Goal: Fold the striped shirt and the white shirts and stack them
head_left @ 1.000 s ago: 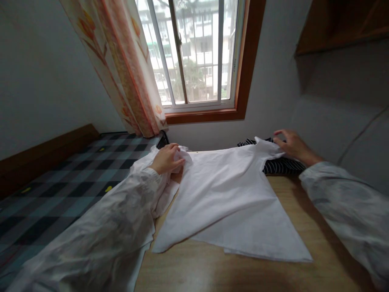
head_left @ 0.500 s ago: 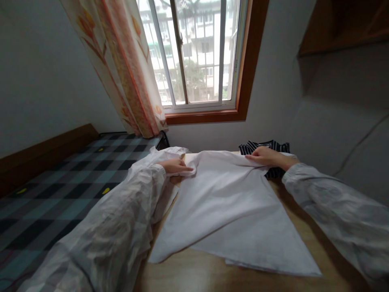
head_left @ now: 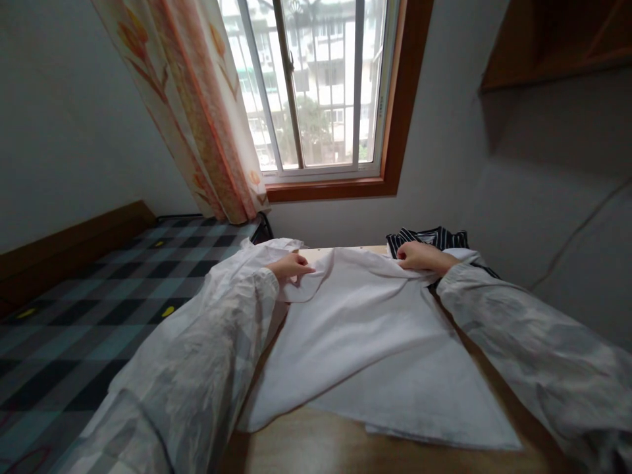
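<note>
Closest in, at six o'clock, a bare strip of the wooden tabletop (head_left: 316, 441) shows, with the left sleeve (head_left: 192, 382) reaching in from seven o'clock and the right sleeve (head_left: 533, 342) from four, both grey and patterned. Just beyond the strip lies the white shirt (head_left: 375, 349), spread over the middle of the tabletop with its wide hem towards the wearer, one corner pointing to seven o'clock and the other to five; soft creases run across it. At its far end are the two hands, well apart, with the shirt's narrower edge stretched between them. The left hand (head_left: 290, 265) pinches the cloth at the far left corner, so the body of the shirt lies at four o'clock from it; the right hand (head_left: 419, 257) is closed on the far right part, with the body at seven o'clock from it. Some white cloth also shows past the right hand, at three o'clock from it. Crumpled white clothes (head_left: 247, 257) lie beside the left sleeve, at nine o'clock from the shirt. A black striped garment (head_left: 451, 238) sits just behind the right hand. Farther off, a bed (head_left: 123, 289) with a checked cover stretches out at nine o'clock, a flowered curtain (head_left: 212, 112) hangs at eleven, and the window (head_left: 326, 85) stands at twelve.
</note>
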A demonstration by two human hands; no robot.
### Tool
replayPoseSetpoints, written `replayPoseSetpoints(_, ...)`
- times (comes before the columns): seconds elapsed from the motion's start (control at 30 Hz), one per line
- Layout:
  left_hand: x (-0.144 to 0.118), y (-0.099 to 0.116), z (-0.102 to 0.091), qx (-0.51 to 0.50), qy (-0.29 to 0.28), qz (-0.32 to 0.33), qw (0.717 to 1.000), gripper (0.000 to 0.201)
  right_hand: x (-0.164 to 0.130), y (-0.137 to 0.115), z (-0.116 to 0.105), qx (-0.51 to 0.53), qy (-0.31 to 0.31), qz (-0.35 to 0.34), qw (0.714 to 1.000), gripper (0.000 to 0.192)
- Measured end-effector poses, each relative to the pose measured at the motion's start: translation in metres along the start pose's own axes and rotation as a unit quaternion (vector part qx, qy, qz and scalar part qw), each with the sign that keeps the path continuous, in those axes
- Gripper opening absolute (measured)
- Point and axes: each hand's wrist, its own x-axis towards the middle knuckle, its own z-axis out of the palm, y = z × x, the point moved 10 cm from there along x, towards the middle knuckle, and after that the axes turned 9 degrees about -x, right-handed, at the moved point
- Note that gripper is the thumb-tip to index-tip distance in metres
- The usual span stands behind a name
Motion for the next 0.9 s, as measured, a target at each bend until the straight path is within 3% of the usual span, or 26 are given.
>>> replayPoseSetpoints(0.1,-0.007,0.015,-0.013,-0.043,0.013,0.059,0.997,0.038,-0.003,0.009,-0.027,0.016,0.082,0.023,0.996,0.023)
replayPoseSetpoints(0.2,-0.013,0.036,-0.038,-0.089,0.065,0.149,0.983,0.037,-0.014,0.024,-0.068,0.046,0.245,0.058,0.967,0.022)
replayPoseSetpoints(0.3,-0.024,0.055,-0.073,-0.082,0.186,0.212,0.956,0.035,-0.025,0.037,-0.095,0.076,0.381,0.07,0.919,0.023)
replayPoseSetpoints(0.4,-0.034,0.065,-0.099,-0.014,0.333,0.201,0.921,0.034,-0.024,0.043,-0.101,0.09,0.438,0.076,0.891,0.023)
replayPoseSetpoints(0.5,-0.027,0.066,-0.092,0.109,0.377,0.13,0.91,0.031,-0.003,0.038,-0.081,0.044,0.385,0.096,0.917,0.03)
replayPoseSetpoints(0.6,-0.006,0.044,-0.064,0.204,0.309,0.012,0.929,0.031,0.021,0.03,-0.032,-0.015,0.22,0.116,0.968,0.058)
replayPoseSetpoints(0.7,0.004,0.023,-0.036,0.248,0.235,-0.045,0.939,0.046,0.027,0.025,0.008,-0.042,0.097,0.116,0.988,0.068)
replayPoseSetpoints(0.8,0.005,0.014,-0.02,0.3,0.184,-0.05,0.935,0.057,0.022,0.031,0.014,-0.053,0.09,0.126,0.987,0.075)
replayPoseSetpoints(0.9,0.003,0.009,-0.019,0.309,0.16,-0.049,0.936,0.056,0.019,0.05,0.009,-0.057,0.087,0.165,0.981,0.084)
